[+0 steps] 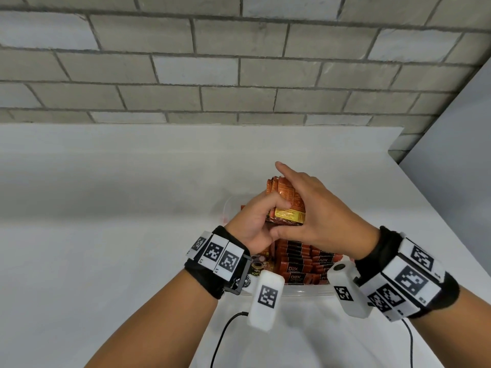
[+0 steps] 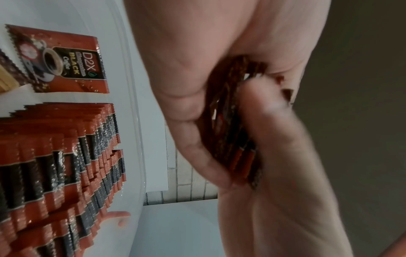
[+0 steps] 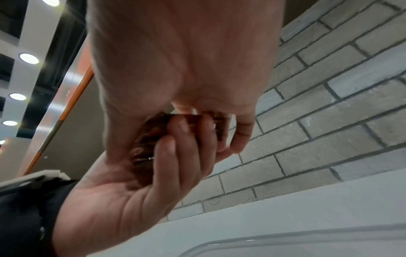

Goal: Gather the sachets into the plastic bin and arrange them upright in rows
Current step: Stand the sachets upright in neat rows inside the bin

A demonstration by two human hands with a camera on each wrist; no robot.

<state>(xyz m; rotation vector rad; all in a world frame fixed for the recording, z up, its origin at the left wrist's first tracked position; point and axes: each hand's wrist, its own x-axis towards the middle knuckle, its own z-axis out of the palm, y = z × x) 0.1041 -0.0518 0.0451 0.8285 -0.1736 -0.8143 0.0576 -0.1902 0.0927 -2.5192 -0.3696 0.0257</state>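
Observation:
A bundle of orange-brown sachets (image 1: 285,197) is held upright between both hands above the clear plastic bin (image 1: 230,205). My left hand (image 1: 255,221) grips the bundle's lower left side with curled fingers. My right hand (image 1: 313,205) wraps its right side, thumb under the bottom edge, index finger sticking straight out. Rows of upright sachets (image 1: 303,261) fill the near part of the bin. In the left wrist view the bundle (image 2: 230,132) sits in my left hand (image 2: 186,87), beside the rows (image 2: 66,165). The right wrist view shows left hand fingers (image 3: 175,147) curled round the bundle (image 3: 147,144).
One sachet (image 2: 66,60) lies flat on the bin floor beyond the rows. The bin stands on a white table (image 1: 106,208) against a grey brick wall (image 1: 239,62). The table's right edge (image 1: 438,197) runs diagonally. Cables (image 1: 220,338) hang from the wrist cameras.

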